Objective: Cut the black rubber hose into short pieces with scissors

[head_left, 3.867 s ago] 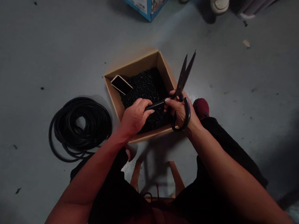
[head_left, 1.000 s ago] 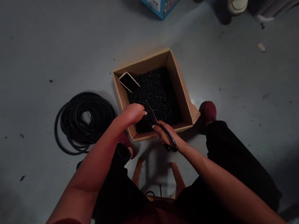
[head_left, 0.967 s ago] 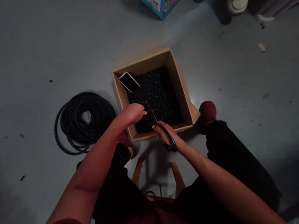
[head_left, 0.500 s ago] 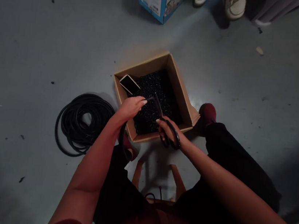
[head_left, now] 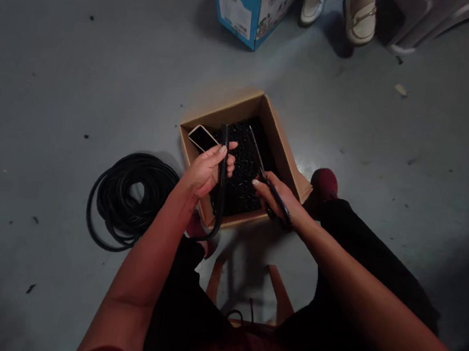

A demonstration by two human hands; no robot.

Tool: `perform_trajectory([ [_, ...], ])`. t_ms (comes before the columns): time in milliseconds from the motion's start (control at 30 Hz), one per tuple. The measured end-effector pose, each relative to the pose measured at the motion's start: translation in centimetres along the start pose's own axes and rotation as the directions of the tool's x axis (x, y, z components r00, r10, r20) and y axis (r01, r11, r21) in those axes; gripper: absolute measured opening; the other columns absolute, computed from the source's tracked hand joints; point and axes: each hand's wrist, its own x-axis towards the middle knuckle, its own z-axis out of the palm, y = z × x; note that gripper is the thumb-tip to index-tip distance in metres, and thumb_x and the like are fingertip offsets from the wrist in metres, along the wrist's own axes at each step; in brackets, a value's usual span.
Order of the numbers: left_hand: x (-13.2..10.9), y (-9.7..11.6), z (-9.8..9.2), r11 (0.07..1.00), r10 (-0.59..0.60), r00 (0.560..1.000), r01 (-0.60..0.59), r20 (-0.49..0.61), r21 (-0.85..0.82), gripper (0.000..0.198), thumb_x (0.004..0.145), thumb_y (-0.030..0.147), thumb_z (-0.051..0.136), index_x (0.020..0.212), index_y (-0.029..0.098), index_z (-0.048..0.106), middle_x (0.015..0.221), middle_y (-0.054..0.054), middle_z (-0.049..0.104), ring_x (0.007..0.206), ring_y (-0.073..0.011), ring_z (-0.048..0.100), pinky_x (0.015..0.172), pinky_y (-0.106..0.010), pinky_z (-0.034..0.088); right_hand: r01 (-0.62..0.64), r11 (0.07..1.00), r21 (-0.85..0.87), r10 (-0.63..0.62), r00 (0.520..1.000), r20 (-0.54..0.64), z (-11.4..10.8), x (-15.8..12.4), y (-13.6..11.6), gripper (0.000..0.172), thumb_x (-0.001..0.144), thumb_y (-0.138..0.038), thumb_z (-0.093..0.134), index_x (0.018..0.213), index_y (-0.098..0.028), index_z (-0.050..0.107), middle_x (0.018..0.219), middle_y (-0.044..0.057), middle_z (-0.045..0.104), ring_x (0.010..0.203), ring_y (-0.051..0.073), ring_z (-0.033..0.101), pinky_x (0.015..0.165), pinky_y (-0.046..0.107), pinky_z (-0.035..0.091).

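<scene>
**Corrugated black tube (head_left: 224,142) raised upright in left hand (head_left: 205,172); scissors (head_left: 257,153) closed in right hand (head_left: 274,199)**

Since the earlier frame, the tube has swung from a low slant over the box to a near-vertical line. Its top end stands just above the left fingers, and its lower length loops down past the near wall of the box. The left grip is clamped on the tube. The right grip is shut on the black scissor handles, with the blades together, pointing across the box and apart from the tube.

The cardboard box (head_left: 243,109) holds a heap of small black pieces (head_left: 244,168), with a phone (head_left: 202,138) in its far-left corner. A coil of black tubing (head_left: 127,203) lies on the grey floor (head_left: 77,91), just left of the box.

Handling noted as sound: a hold near the tube's end steadies that end, and the blades stay clear of the left fingers.
</scene>
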Motion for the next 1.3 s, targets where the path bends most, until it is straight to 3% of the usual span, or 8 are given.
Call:
perform_trajectory([
  [67, 0.0, -0.2, -0.1, 0.984, 0.077, 0.997, -0.075, -0.010, 0.159, 0.036, 0.090, 0.030, 0.048, 0.124, 0.017, 0.052, 0.065, 0.004, 0.049, 0.057, -0.0069, 0.052, 0.061, -0.021, 0.045, 0.022, 1.000, -0.014, -0.022, 1.000, -0.002, -0.2, -0.1, -0.2, 0.031, 0.083, -0.050, 0.049, 0.096, -0.022, 0.047, 0.068, -0.004, 0.052, 0.052, 0.011, 0.048, 0.049, 0.024, 0.040],
  [133, 0.0, -0.4, -0.3, 0.888, 0.181, 0.983, -0.153, -0.023, 0.433, 0.040, 0.090, 0.029, 0.047, 0.128, 0.019, 0.050, 0.067, 0.004, 0.052, 0.055, -0.0073, 0.051, 0.061, -0.022, 0.044, 0.033, 0.999, -0.026, -0.034, 0.999, -0.009, -0.4, -0.1, -0.2, 0.034, 0.083, -0.052, 0.049, 0.098, -0.022, 0.047, 0.072, -0.002, 0.054, 0.055, 0.012, 0.049, 0.052, 0.025, 0.041],
  [200, 0.1, -0.5, -0.5, 0.669, 0.297, 0.955, -0.199, -0.012, 0.716, 0.039, 0.089, 0.027, 0.048, 0.126, 0.018, 0.054, 0.073, 0.001, 0.058, 0.060, -0.0093, 0.053, 0.066, -0.024, 0.045, 0.039, 0.999, -0.030, -0.040, 0.999, -0.013, -0.5, -0.1, -0.1, 0.037, 0.083, -0.054, 0.049, 0.100, -0.021, 0.047, 0.076, -0.001, 0.056, 0.059, 0.013, 0.051, 0.055, 0.027, 0.043],
  [267, 0.1, -0.5, -0.5, 0.418, 0.368, 0.929, -0.196, 0.032, 0.887, 0.035, 0.088, 0.024, 0.048, 0.120, 0.017, 0.059, 0.084, -0.002, 0.065, 0.073, -0.0131, 0.058, 0.075, -0.026, 0.045, 0.054, 0.998, -0.040, -0.054, 0.998, -0.015, -0.5, -0.1, 0.0, 0.039, 0.083, -0.056, 0.048, 0.101, -0.021, 0.047, 0.079, 0.000, 0.057, 0.062, 0.014, 0.053, 0.058, 0.028, 0.044],
  [367, 0.0, -0.4, -0.3, 0.200, 0.357, 0.932, -0.140, 0.061, 0.970, 0.030, 0.089, 0.023, 0.045, 0.111, 0.016, 0.064, 0.092, -0.005, 0.068, 0.084, -0.0170, 0.060, 0.081, -0.028, 0.044, 0.066, 0.996, -0.058, -0.067, 0.998, -0.016, -0.2, -0.2, 0.1, 0.042, 0.083, -0.056, 0.049, 0.105, -0.020, 0.048, 0.084, 0.003, 0.058, 0.071, 0.017, 0.055, 0.064, 0.030, 0.046],
  [633, -0.3, -0.8, 0.3, -0.120, 0.279, 0.959, -0.020, 0.054, 0.993, 0.032, 0.092, 0.028, 0.042, 0.117, 0.016, 0.059, 0.105, -0.010, 0.067, 0.097, -0.0216, 0.061, 0.084, -0.030, 0.043, 0.014, 0.993, -0.116, -0.007, 0.998, 0.062, 0.7, -0.5, 0.3, 0.048, 0.083, -0.055, 0.051, 0.115, -0.019, 0.047, 0.105, 0.010, 0.062, 0.092, 0.024, 0.059, 0.080, 0.037, 0.045],
  [900, -0.9, -0.8, 0.9, -0.321, 0.208, 0.977, 0.023, 0.047, 0.947, 0.036, 0.095, 0.028, 0.037, 0.127, 0.019, 0.050, 0.104, -0.010, 0.062, 0.096, -0.0207, 0.059, 0.079, -0.028, 0.043, -0.016, 0.975, -0.224, 0.029, 0.998, 0.055, 0.7, -0.1, 1.1, 0.053, 0.082, -0.061, 0.051, 0.114, -0.019, 0.048, 0.098, 0.011, 0.065, 0.090, 0.026, 0.060, 0.077, 0.035, 0.044],
  [1300, -0.9, -1.2, 0.9, -0.433, 0.176, 0.978, -0.024, 0.111, 0.901, 0.036, 0.095, 0.027, 0.033, 0.127, 0.020, 0.049, 0.099, -0.009, 0.060, 0.093, -0.0205, 0.058, 0.078, -0.029, 0.043, -0.022, 0.965, -0.263, 0.041, 0.997, 0.067, 0.8, -0.2, 1.1, 0.053, 0.082, -0.063, 0.048, 0.113, -0.020, 0.048, 0.096, 0.010, 0.065, 0.086, 0.025, 0.060, 0.073, 0.032, 0.043],
])
